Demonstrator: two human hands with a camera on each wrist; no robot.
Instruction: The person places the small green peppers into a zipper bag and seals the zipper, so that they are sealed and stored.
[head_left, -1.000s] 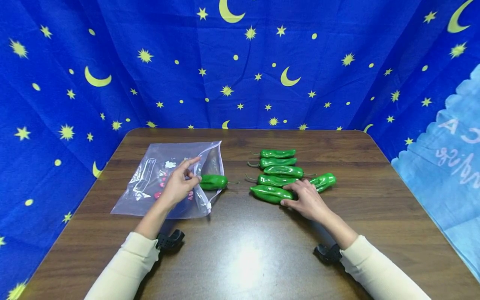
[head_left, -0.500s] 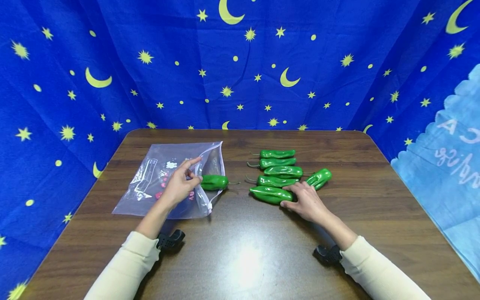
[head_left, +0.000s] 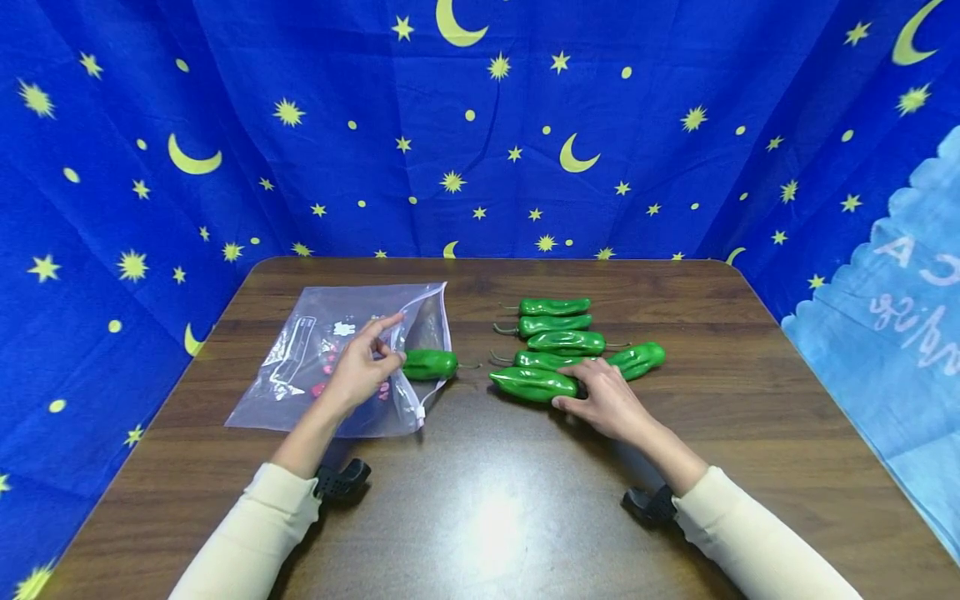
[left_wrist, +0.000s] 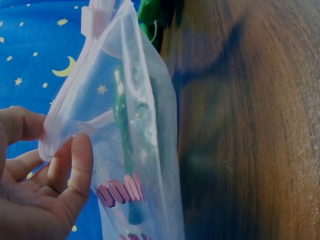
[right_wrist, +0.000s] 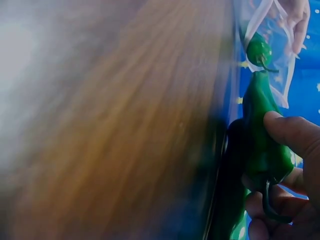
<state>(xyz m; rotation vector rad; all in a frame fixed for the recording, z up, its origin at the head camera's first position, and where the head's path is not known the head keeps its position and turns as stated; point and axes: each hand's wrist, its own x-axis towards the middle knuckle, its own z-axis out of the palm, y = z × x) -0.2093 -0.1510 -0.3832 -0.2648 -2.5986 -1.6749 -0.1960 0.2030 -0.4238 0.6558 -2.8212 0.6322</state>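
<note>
At the left of the head view lies a clear zip bag (head_left: 292, 375) with its mouth facing right. My left hand (head_left: 358, 367) pinches the upper edge of that mouth and holds it raised, as the left wrist view shows with thumb and fingers on the zip strip (left_wrist: 47, 135). One green pepper (head_left: 431, 365) lies partly in the bag, its stem poking out. My right hand (head_left: 609, 402) grips the stem end of the nearest green pepper (head_left: 531, 384) in the row. In the right wrist view, thumb and fingers hold this pepper (right_wrist: 262, 132), its tip towards the bag.
Several more green peppers (head_left: 555, 326) lie in a row behind the held one. Another pepper (head_left: 637, 360) lies slanted just beyond my right hand. A zip slider (head_left: 420, 412) sits at the bag's near corner. Blue star-patterned cloth (head_left: 510, 167) encloses the wooden table (head_left: 480, 475).
My right hand and the pepper in it have shifted slightly left. The slanted pepper behind it has turned and moved a little. My left hand keeps its hold on the bag.
</note>
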